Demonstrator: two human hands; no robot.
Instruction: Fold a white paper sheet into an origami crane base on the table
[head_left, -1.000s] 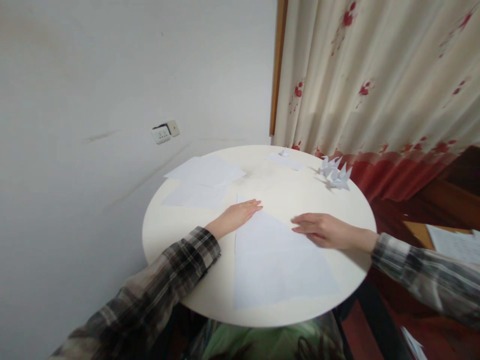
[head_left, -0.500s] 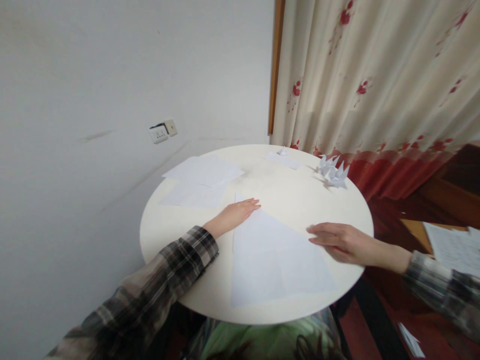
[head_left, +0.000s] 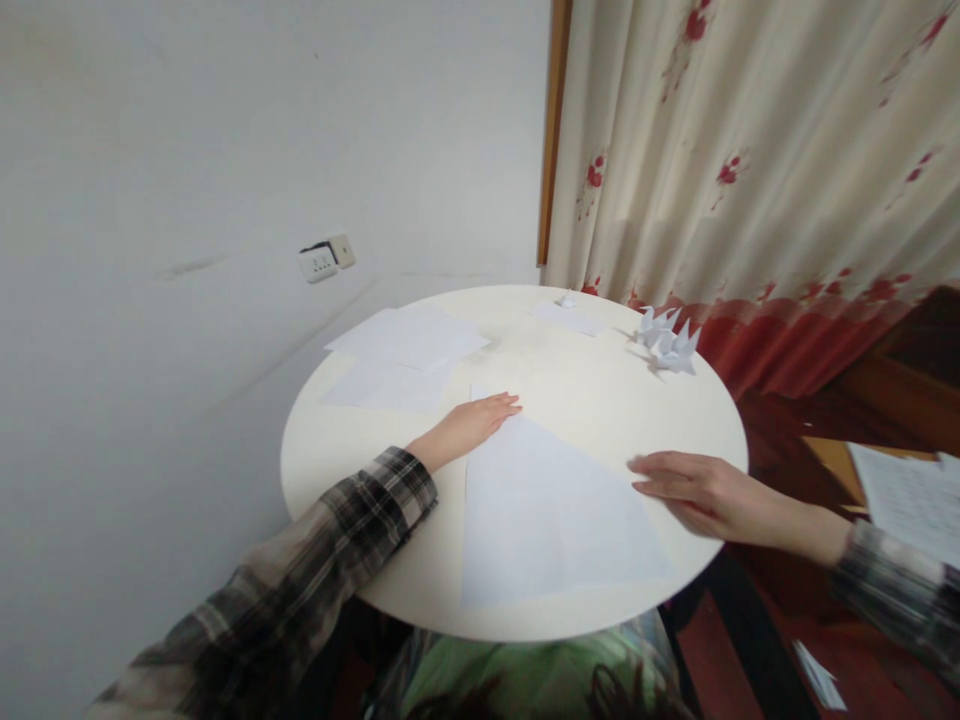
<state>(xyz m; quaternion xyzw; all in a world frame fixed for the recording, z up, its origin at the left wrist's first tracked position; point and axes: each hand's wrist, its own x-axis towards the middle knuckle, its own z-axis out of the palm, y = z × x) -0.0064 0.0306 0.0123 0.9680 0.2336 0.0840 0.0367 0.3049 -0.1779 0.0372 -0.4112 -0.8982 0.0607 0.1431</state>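
Note:
A white sheet of paper (head_left: 551, 520), with a slanted upper right edge, lies on the round white table (head_left: 405, 590) near its front. My left hand (head_left: 469, 428) rests flat on the sheet's top corner, fingers stretched to the right and covering part of it. At the sheet's right edge is my right hand (head_left: 694, 490), fingers slightly bent and apart, with nothing visible in them. Whether its fingertips touch the paper or table is hard to tell.
Several loose white sheets (head_left: 409, 340) lie at the back left. Folded paper cranes (head_left: 667, 345) stand at the back right. A small folded piece (head_left: 566, 300) sits by another sheet (head_left: 571, 320) at the far edge. Papers (head_left: 907, 495) lie beyond the table at right.
My right hand has moved a little to the right, away from the sheet's slanted edge. My left hand has stayed on the top corner.

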